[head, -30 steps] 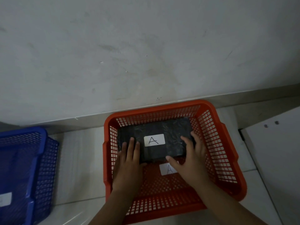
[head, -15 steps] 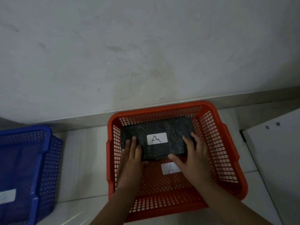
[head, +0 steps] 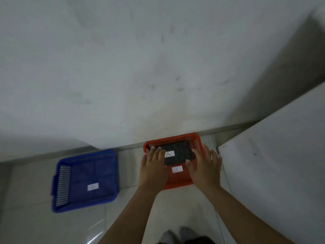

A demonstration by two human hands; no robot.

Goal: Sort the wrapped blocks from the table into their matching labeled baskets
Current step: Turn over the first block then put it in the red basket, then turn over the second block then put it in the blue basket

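A black wrapped block (head: 181, 152) with a white "A" label lies flat in the far half of the red basket (head: 177, 184), which carries its own "A" label on its floor. My left hand (head: 153, 168) hovers over the basket's left side, fingers spread, holding nothing. Over the basket's right rim, my right hand (head: 204, 169) is also open with fingers apart. Neither hand grips the block. A blue basket (head: 84, 180) with a white label sits to the left, with no block visible in it.
Both baskets stand on a pale tiled floor against a grey wall. A white table (head: 277, 164) edge runs along the right side, close to the red basket. My feet (head: 181, 235) show at the bottom.
Both hands have let go of the block and lifted away from it. The view has pulled back and up, so both baskets look smaller and the whole blue basket shows.
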